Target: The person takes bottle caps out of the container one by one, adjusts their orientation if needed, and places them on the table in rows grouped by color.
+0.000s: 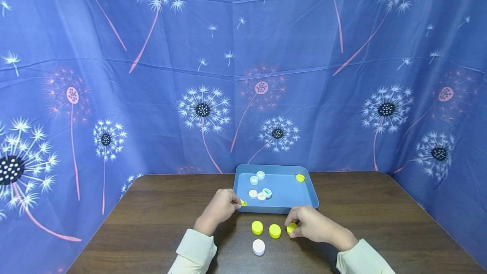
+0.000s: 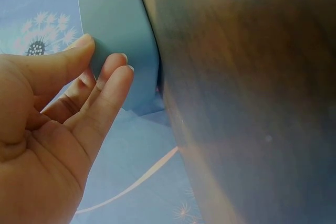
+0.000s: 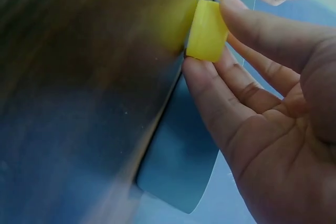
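Observation:
My left hand (image 1: 223, 204) is at the near left corner of a blue tray (image 1: 279, 209). Its thumb and fingers pinch the tray's rim there, though the index fingertip is hidden. A yellow bottle cap (image 1: 244, 203) shows in the tray right beside those fingertips. On the table, my right hand (image 1: 310, 224) pinches another yellow cap (image 3: 207, 31) between thumb and fingers, in front of the tray. To its left stand two more yellow caps (image 1: 274, 231) (image 1: 257, 228) in a row. A white cap (image 1: 258, 247) lies nearer to me.
Inside the tray are several white caps (image 1: 254, 180), some with printed tops, and a yellow cap (image 1: 300, 178) near the far right corner. The wooden table (image 1: 163, 219) ends at a blue dandelion-patterned cloth (image 1: 323, 96) behind and at the sides.

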`<state>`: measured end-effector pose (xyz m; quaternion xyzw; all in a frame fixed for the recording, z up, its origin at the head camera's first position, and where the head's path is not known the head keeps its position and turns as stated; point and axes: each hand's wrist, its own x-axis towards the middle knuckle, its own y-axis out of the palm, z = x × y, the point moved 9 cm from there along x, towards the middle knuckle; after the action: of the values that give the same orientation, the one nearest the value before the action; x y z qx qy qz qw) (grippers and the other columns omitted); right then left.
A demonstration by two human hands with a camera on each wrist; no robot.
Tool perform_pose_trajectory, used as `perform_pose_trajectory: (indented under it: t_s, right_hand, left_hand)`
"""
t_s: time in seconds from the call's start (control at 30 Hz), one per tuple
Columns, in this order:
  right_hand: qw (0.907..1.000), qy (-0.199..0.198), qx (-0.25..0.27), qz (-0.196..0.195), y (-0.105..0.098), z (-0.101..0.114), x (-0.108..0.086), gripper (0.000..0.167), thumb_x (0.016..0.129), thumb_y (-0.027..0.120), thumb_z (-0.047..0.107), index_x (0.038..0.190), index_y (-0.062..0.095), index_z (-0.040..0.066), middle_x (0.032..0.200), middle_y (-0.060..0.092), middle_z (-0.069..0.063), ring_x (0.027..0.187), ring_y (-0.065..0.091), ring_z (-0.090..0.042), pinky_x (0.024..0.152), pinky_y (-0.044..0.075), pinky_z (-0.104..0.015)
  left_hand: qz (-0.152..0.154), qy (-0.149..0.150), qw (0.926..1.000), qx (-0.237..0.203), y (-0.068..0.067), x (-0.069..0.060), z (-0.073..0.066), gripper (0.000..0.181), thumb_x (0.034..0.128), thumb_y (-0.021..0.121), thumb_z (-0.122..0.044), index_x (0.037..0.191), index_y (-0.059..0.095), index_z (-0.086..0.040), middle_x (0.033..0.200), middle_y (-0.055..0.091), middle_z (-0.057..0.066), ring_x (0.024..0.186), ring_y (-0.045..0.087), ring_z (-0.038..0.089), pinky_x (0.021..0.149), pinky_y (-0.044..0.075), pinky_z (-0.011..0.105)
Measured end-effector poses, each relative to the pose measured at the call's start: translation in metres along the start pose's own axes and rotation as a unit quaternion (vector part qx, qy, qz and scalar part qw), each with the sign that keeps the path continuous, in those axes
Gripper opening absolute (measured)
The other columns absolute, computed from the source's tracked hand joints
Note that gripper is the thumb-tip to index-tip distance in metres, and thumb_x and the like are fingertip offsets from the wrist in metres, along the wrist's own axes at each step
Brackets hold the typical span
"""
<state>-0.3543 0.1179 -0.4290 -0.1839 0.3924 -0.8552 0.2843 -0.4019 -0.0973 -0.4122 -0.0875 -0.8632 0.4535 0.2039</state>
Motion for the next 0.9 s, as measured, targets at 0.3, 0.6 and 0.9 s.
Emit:
perform_pose_trajectory:
  t_s: [0.3,0.6,0.9]
  right_hand:
    - [1.0,0.007,0.006,0.001,0.0015,-0.0022,-0.001,0.018,0.078,0.082,0.005,0.093,0.075,0.013,0.091,0.065,0.009,0.083,0.063,-0.009,0.071,0.053,-0.025]
    - [1.0,0.007,0.004,-0.001,0.0009,-0.0037,-0.0009,0.019,0.078,0.083,0.007,0.093,0.075,0.014,0.092,0.065,0.009,0.084,0.063,-0.009,0.073,0.053,-0.026]
    - [0.9999,0.004,0.005,-0.008,-0.0001,-0.0048,-0.001,0.022,0.077,0.084,0.011,0.097,0.074,0.011,0.091,0.066,0.008,0.084,0.063,-0.008,0.074,0.054,-0.027]
  left_hand:
    - [0.001,0.001,1.0,-0.001,0.0017,-0.0001,0.0007,0.008,0.0842,0.075,0.0,0.078,0.077,-0.006,0.075,0.061,-0.006,0.069,0.054,0.006,0.061,0.048,0.022]
    - [0.003,-0.005,1.0,-0.004,0.0019,0.0001,0.0004,0.008,0.0842,0.075,0.0,0.078,0.077,-0.005,0.076,0.061,-0.006,0.07,0.054,0.006,0.06,0.048,0.022]
    - [0.006,-0.001,1.0,0.004,0.0036,-0.0001,-0.0001,0.008,0.0842,0.075,0.0,0.078,0.078,-0.006,0.077,0.062,-0.006,0.071,0.056,0.007,0.062,0.049,0.023]
